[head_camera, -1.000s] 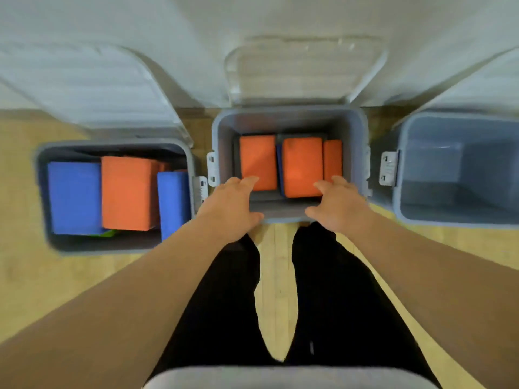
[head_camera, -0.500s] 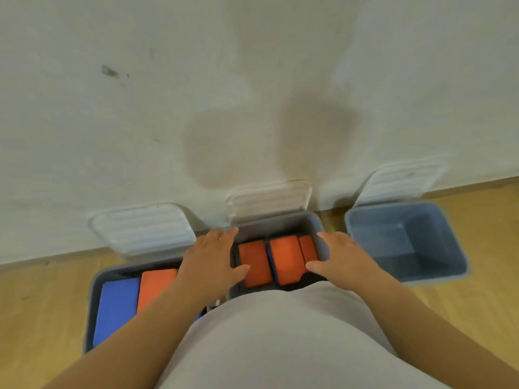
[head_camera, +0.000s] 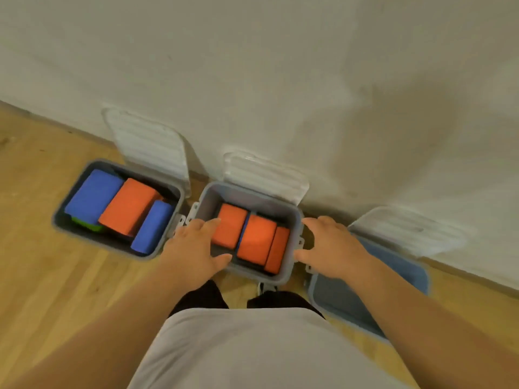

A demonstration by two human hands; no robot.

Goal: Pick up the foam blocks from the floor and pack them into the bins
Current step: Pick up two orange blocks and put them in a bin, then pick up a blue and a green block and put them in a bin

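Three orange foam blocks lie packed in the middle bin — left hand and right hand have spread from its near rim to its sides, released, holding nothing — likely off to fetch more.

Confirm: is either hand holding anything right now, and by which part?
Nothing is held. The left hand lies open over the left rim of the middle bin, and the right hand lies open beside its right rim. No fingers curl round anything. Contact unclear.
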